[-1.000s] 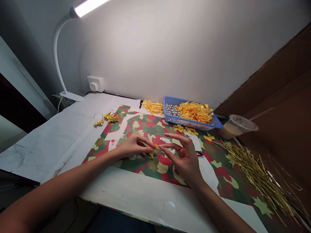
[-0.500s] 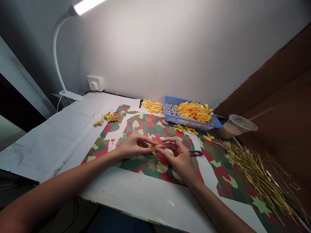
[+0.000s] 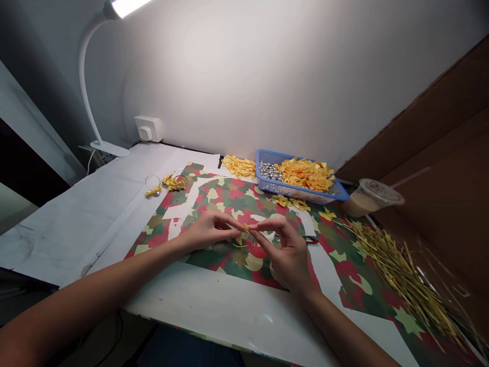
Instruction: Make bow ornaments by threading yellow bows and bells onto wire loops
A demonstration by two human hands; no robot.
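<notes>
Over the patterned sheet (image 3: 225, 262), both of my hands meet at a small yellow ribbon bow (image 3: 245, 228). Thumb and fingers of my left hand (image 3: 216, 227) are closed on the bow from the left. From the right, my right hand (image 3: 284, 244) pinches it at the fingertips. A thin wire ring (image 3: 241, 246) hangs just below the fingers; how it joins the bow is too small to make out. Partly behind my right hand lies a tool with a red and black handle (image 3: 311, 240).
A blue basket (image 3: 301, 194) holds yellow bows and silver bells, with a pile of bows (image 3: 239, 166) beside it. Bow-trimmed rings (image 3: 175, 182) lie at left. To the right are a lidded drink cup (image 3: 374, 196) and golden stalks (image 3: 397, 270). A lamp (image 3: 86, 86) stands back left.
The wire ring now shows below my fingertips, where it was hardly visible before. My right hand has turned slightly, its fingers more bent. The camera view has shifted a little.
</notes>
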